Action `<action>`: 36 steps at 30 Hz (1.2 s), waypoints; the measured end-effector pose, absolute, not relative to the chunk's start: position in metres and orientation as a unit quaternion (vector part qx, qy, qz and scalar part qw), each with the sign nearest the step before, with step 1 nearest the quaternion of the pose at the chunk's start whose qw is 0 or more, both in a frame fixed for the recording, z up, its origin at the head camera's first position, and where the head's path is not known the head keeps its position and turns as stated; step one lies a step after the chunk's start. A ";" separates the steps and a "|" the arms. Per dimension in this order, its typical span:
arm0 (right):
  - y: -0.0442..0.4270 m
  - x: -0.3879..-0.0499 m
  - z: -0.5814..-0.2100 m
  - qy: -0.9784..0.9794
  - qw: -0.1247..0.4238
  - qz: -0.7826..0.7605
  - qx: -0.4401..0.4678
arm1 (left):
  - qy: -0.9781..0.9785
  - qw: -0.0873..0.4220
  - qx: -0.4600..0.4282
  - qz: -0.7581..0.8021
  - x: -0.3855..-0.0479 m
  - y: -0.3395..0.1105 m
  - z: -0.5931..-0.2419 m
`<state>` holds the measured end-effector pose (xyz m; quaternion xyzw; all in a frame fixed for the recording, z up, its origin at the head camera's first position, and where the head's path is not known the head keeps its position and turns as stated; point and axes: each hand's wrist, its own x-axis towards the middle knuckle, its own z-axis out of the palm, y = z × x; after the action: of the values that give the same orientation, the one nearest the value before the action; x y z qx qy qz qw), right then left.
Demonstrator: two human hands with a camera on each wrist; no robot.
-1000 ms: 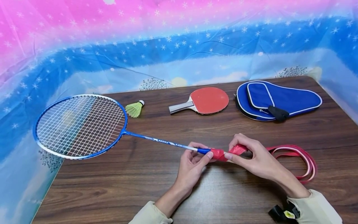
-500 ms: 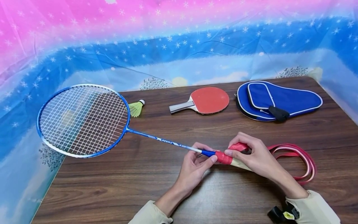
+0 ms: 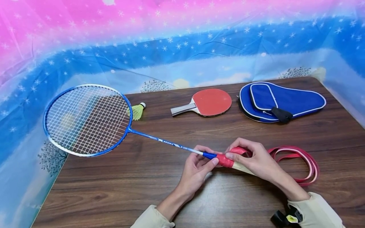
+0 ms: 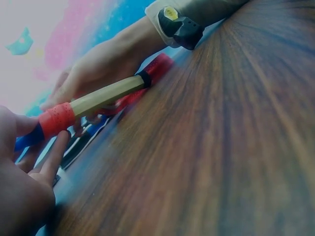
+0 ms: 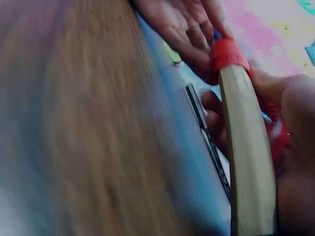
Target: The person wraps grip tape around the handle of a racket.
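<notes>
A blue and white badminton racket (image 3: 168, 143) is held slanting above the table, its strung head to the left. My left hand (image 3: 194, 172) grips it at the blue cone above the handle, thumb on top. Red grip tape (image 3: 225, 161) is wound around the handle's upper end. My right hand (image 3: 260, 161) pinches the tape's loose run between thumb and fingers, close beside the winding. Below the winding, the pale wooden handle (image 5: 246, 142) is bare. In the left wrist view a dark band (image 4: 143, 78) circles it near its red lower end (image 4: 160, 68).
Loose tape (image 3: 315, 171) lies in loops on the brown table (image 3: 114, 190), right of my right hand. Farther back are a yellow-green shuttlecock (image 3: 138, 112), a red table tennis paddle (image 3: 212, 102) and a blue paddle case (image 3: 299, 99). A patterned cloth (image 3: 159, 69) surrounds the table's back.
The racket head has risen and shifted right, now overlapping the shuttlecock in the head view. More bare handle shows between my hands. Both hands keep their holds.
</notes>
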<state>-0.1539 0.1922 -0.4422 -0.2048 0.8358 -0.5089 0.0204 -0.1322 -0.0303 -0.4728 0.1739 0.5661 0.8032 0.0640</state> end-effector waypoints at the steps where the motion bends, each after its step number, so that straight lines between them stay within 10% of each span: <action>1: 0.191 -0.152 -0.440 0.830 0.007 -0.514 -0.216 | 0.568 0.066 0.170 0.803 -0.132 -0.030 -0.473; 16: 0.193 -0.151 -0.446 0.847 -0.021 -0.500 -0.180 | 0.572 0.072 0.194 0.794 -0.133 -0.028 -0.472; 28: 0.187 -0.150 -0.442 0.758 0.137 -0.623 -0.138 | 0.546 0.052 0.213 0.809 -0.133 -0.030 -0.473; 36: 0.189 -0.152 -0.445 0.815 0.059 -0.550 -0.174 | 0.525 0.044 0.199 0.826 -0.134 -0.029 -0.474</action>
<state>-0.1517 0.1888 -0.4445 -0.1736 0.8150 -0.5498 0.0589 -0.1342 -0.0288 -0.4740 0.1989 0.5255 0.8261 0.0435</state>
